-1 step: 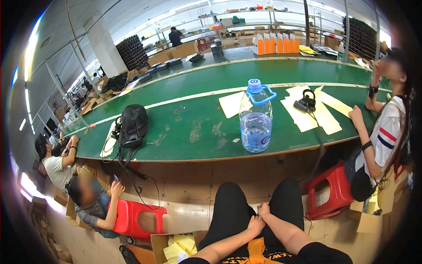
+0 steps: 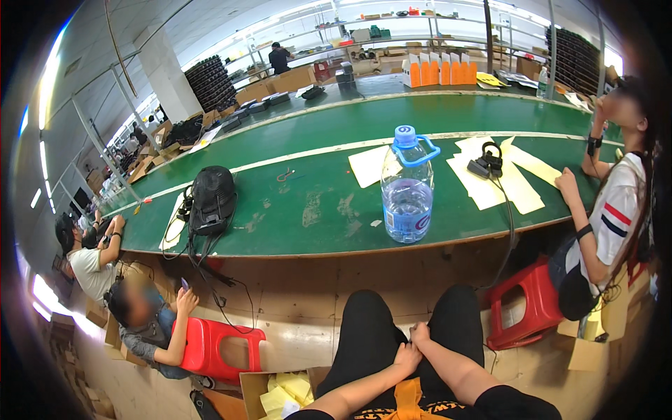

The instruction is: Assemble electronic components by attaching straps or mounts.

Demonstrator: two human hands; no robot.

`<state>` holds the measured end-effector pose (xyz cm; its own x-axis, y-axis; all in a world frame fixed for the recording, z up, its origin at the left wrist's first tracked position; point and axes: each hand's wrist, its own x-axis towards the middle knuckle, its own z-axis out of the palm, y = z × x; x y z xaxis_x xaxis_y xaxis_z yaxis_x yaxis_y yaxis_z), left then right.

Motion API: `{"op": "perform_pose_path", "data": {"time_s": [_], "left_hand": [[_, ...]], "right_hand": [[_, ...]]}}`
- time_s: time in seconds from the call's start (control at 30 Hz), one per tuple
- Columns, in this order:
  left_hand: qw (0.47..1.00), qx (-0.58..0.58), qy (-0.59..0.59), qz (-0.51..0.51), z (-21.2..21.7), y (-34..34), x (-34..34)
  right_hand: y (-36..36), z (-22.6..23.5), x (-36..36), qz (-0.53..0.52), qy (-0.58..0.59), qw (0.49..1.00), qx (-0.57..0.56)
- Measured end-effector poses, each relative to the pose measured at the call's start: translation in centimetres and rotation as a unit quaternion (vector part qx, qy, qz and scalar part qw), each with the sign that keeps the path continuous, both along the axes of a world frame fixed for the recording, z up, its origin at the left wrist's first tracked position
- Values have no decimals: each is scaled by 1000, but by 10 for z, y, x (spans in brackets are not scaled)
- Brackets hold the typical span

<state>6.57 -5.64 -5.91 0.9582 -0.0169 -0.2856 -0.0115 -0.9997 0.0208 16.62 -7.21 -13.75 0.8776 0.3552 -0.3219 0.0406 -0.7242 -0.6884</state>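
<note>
Both my hands rest together between my black-trousered thighs, below the table edge. My left hand [image 2: 407,357] is closed, its fingers curled in against my right hand [image 2: 420,334], which is closed too and lies slightly farther forward. Whatever is in their fingers, if anything, is too small or hidden to make out. Ahead on the green table [image 2: 280,231] a large, partly filled clear water bottle [image 2: 407,199] with a blue cap and handle stands upright near the front edge. An orange cloth tie [image 2: 408,399] lies at my waist.
A black backpack [image 2: 213,201] sits left on the table. Yellow sheets [image 2: 528,197] and a black strapped device [image 2: 486,163] with a cable lie right. Red stools [image 2: 521,308] and seated people flank me. A carton [image 2: 255,392] with yellow paper stands by my left leg.
</note>
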Motion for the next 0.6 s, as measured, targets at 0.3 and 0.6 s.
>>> {"op": "perform_pose_path", "data": {"time_s": [0.3, 0.6], "left_hand": [[999, 24, -29, -19, 6, -4, 1], [1000, 0, -1, -6, 5, 0, 1]], "right_hand": [[-2, -15, 7, -19, 54, 998, -23], [0, -14, 0, -30, 6, 1000, 5]]}}
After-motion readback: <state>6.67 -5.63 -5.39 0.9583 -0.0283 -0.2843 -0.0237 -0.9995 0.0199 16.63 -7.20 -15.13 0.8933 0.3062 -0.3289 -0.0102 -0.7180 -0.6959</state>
